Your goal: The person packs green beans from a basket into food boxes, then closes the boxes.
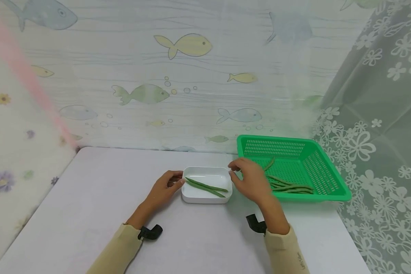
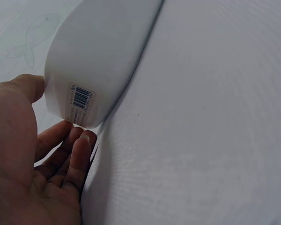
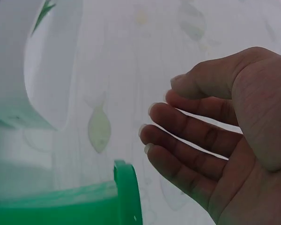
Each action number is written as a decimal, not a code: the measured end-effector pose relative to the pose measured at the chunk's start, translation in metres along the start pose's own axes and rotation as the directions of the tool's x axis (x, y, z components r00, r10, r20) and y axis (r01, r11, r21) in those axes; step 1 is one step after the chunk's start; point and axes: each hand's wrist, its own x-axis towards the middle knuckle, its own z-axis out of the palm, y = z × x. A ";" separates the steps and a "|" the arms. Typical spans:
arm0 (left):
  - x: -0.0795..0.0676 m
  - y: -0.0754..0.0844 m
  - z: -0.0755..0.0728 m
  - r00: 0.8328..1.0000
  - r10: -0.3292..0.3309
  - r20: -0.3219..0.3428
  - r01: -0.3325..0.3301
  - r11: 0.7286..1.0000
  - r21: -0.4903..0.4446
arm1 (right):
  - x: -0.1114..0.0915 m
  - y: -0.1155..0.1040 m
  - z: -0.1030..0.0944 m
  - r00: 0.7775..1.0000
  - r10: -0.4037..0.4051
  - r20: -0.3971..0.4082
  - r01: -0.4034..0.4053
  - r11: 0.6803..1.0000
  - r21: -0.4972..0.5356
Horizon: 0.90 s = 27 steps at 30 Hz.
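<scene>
A white rectangular dish (image 1: 207,199) stands on the table with a few green beans (image 1: 205,186) lying in it. My left hand (image 1: 166,187) holds the dish's left end, its thumb at one side of the end wall and its fingers at the other. The left wrist view shows a barcode label (image 2: 80,104) on that wall. My right hand (image 1: 250,179) hovers between the dish and a green basket (image 1: 328,192), holding nothing. In the right wrist view its fingers (image 3: 192,122) are loosely bent, apart from both the dish and the basket rim.
Inside the green basket, several more green beans (image 1: 291,187) lie toward the near side, partly hidden by my right hand. The white table (image 1: 106,182) meets a fish-patterned curtain (image 1: 137,125) at the back. A lacy grey curtain (image 1: 380,152) hangs at the right.
</scene>
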 end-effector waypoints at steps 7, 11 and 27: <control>0.004 -0.002 0.000 1.000 -0.007 0.016 0.007 1.000 -0.006 | -0.002 0.014 -0.017 0.999 0.046 -0.004 -0.046 0.998 0.045; 0.006 -0.003 -0.001 1.000 -0.004 0.011 0.004 1.000 -0.005 | -0.003 0.025 -0.021 0.998 0.060 0.004 -0.060 0.997 0.054; 0.013 -0.011 -0.003 1.000 -0.002 0.025 0.002 1.000 -0.018 | -0.017 0.079 -0.052 0.990 0.121 0.076 -0.118 0.992 -0.041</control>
